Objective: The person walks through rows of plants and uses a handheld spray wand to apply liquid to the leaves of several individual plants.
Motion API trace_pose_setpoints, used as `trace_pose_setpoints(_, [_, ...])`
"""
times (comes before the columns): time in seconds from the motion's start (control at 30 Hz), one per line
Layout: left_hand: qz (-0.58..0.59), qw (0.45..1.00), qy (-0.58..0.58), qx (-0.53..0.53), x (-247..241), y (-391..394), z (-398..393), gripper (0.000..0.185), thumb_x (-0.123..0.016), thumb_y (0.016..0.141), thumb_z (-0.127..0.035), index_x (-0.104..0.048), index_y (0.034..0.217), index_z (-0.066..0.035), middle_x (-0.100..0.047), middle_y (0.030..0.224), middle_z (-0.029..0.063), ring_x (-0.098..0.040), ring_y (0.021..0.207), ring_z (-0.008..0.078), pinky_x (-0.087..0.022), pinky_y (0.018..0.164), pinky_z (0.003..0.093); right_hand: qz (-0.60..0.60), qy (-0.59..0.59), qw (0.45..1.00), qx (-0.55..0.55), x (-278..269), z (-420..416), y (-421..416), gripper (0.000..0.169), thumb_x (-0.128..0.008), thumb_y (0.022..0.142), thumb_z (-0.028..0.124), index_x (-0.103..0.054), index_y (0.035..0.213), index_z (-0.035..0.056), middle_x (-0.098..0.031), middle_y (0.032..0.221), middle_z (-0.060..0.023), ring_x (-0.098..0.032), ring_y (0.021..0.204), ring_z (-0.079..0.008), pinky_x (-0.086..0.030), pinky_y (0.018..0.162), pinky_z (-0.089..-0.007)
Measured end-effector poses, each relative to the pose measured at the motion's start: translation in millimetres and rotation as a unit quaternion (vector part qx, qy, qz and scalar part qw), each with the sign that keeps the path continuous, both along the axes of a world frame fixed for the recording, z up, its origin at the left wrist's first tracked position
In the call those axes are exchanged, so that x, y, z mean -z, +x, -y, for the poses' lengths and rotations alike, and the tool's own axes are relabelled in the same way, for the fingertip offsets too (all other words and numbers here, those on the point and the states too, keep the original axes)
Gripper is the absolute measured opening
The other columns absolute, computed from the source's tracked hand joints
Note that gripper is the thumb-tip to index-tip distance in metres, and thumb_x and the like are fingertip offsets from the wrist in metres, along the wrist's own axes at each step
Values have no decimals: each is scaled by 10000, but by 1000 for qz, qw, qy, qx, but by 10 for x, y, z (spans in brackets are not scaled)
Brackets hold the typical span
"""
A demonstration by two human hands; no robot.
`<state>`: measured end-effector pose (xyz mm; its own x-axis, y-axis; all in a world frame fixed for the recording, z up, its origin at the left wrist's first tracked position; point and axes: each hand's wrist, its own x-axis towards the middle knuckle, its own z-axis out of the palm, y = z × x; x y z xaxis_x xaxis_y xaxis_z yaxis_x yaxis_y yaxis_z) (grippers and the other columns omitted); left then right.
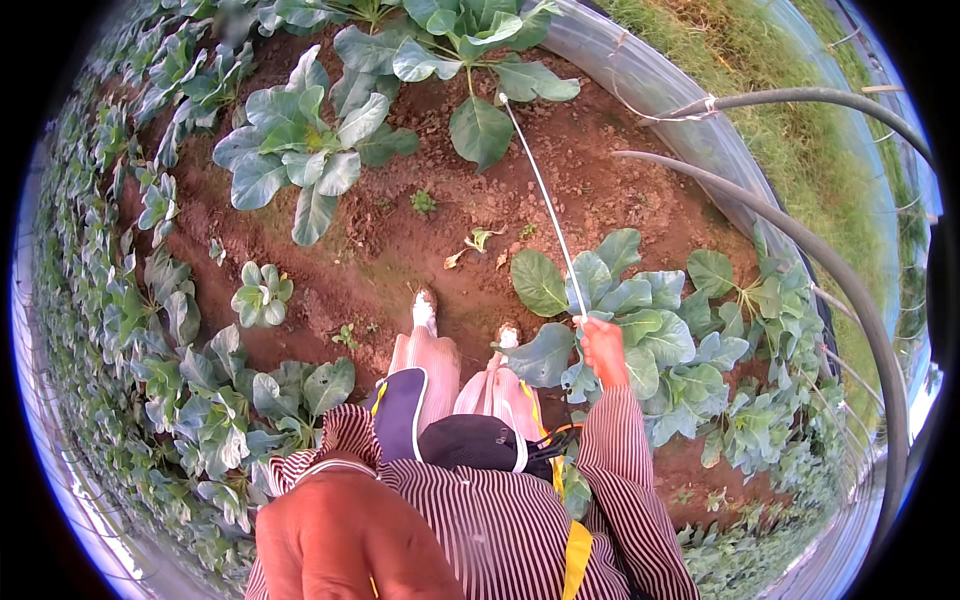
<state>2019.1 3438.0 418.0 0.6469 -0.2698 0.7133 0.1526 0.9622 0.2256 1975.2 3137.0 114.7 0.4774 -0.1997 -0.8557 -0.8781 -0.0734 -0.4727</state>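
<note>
My right hand [602, 350] is closed around the near end of a thin white wand [545, 195]. The wand slants up and away over bare soil, and its small white tip is beside a lower leaf of a broad-leaved, cabbage-like plant [480, 131]. Leaves of another such plant [660, 334] surround my right hand. Close to the camera at the bottom, my left hand [349, 529] looms large, its back showing. Its fingertips run out of the frame, so whether it holds anything is hidden.
My shoes [424, 311] stand on reddish soil [360, 262]. A black bag [461, 441] and a yellow strap [576, 559] are against my body. Dense crop rows [105, 300] fill the left. Curved grey pipes [840, 262] and plastic sheeting [720, 142] border the right, with grass [802, 150] beyond.
</note>
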Motion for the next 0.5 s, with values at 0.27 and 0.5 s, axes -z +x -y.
trace_pose_setpoints(0.27, [53, 998, -8, -30, 78, 16, 30, 103, -581, 786, 27, -680, 812, 13, -617, 944, 145, -604, 851, 275, -541, 765, 341, -14, -39, 999, -8, -134, 65, -113, 219, -500, 873, 197, -622, 1013, 82, -397, 532, 52, -276, 386, -31, -221, 328, -202])
trace_pose_setpoints(0.5, [-7, 993, 30, -112, -74, 0, 159, 82, -648, 752, -38, -687, 820, -14, -624, 950, 117, -606, 856, 246, -544, 722, 326, 1, -50, 999, -14, -160, 229, -186, 218, -526, 864, 219, -652, 975, 80, -391, 515, 52, -289, 384, -41, -224, 336, -225])
